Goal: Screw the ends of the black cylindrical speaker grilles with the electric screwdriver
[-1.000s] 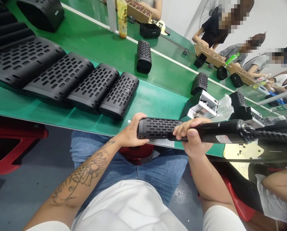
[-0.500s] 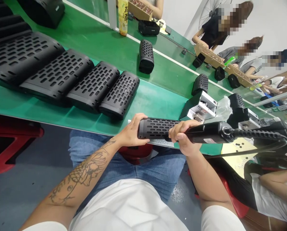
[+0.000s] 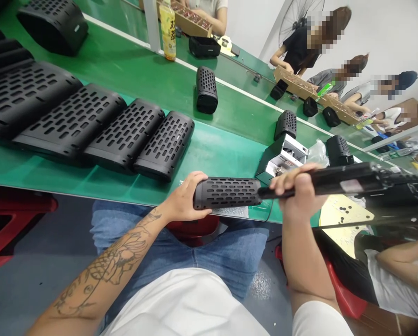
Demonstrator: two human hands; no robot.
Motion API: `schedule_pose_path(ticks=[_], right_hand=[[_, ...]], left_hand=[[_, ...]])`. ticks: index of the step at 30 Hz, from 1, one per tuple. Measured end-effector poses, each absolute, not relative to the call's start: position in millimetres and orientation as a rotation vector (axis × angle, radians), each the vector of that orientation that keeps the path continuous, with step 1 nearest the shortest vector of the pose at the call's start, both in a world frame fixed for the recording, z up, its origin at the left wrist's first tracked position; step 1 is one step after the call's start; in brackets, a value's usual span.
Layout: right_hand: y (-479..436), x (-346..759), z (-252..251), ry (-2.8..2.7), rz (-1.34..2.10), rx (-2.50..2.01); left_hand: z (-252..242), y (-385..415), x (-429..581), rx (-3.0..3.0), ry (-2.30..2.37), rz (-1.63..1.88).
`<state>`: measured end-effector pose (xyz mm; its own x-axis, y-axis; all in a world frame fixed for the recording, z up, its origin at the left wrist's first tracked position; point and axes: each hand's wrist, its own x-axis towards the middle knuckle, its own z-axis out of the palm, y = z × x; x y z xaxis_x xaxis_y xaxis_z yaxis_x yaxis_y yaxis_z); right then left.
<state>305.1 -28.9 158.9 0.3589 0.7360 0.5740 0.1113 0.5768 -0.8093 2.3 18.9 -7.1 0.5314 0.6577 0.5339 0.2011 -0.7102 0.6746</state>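
My left hand (image 3: 190, 198) wraps around the left end of a black slotted housing (image 3: 228, 192) that lies near the table's front edge. My right hand (image 3: 296, 189) is closed around a black electric screwdriver (image 3: 345, 181), its cable leading off to the right. The screwdriver's tip points left at the housing's right end; whether it touches is hard to tell. Just behind my right hand stands a white and black screw feeder (image 3: 282, 156). Clear bubble wrap (image 3: 232, 211) shows under the housing's front side.
Several more black housings (image 3: 167, 144) stand in a row at left, others farther back. A yellow bottle (image 3: 167, 30) stands by a post. A yellow sheet (image 3: 345, 221) with black dots lies right, beside a co-worker's arm (image 3: 405, 254). Co-workers sit across the green table (image 3: 226, 144).
My right hand has drawn the screwdriver right and slightly up, baring the housing's right end. My left hand keeps its hold on the housing. The whole view has shifted a little.
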Motion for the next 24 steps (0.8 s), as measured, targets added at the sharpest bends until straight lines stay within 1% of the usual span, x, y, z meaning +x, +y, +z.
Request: schedule_pose_path(ticks=[3, 5, 8, 12, 14, 19, 24], right_hand=[[5.7, 359.5, 163.8, -0.975, 0.042, -1.121], [25.9, 391.5, 156.3, -0.937, -0.078, -1.169], [38.0, 416.6, 135.3, -0.970, -0.006, -1.176], [26.1, 413.8, 114.1, -1.007, 0.111, -1.263], [19.8, 410.3, 114.1, -0.988, 0.089, -1.265], [29.0, 416.7, 130.1, -0.939, -0.025, -1.110], [39.7, 419.9, 133.4, -0.926, 0.045, -1.122]], left_hand=[[-6.9, 19.4, 7.6, 2.219, 0.693, 1.086], [-7.6, 19.8, 11.9, 2.208, 0.688, 1.077], [-10.5, 20.5, 15.7, 2.193, 0.658, 1.074], [-15.5, 20.9, 14.3, 2.182, 0.646, 1.054], [-17.0, 21.0, 12.9, 2.181, 0.649, 1.027], [-17.6, 20.8, 12.0, 2.181, 0.658, 1.008], [-17.0, 20.6, 13.2, 2.167, 0.676, 1.019]])
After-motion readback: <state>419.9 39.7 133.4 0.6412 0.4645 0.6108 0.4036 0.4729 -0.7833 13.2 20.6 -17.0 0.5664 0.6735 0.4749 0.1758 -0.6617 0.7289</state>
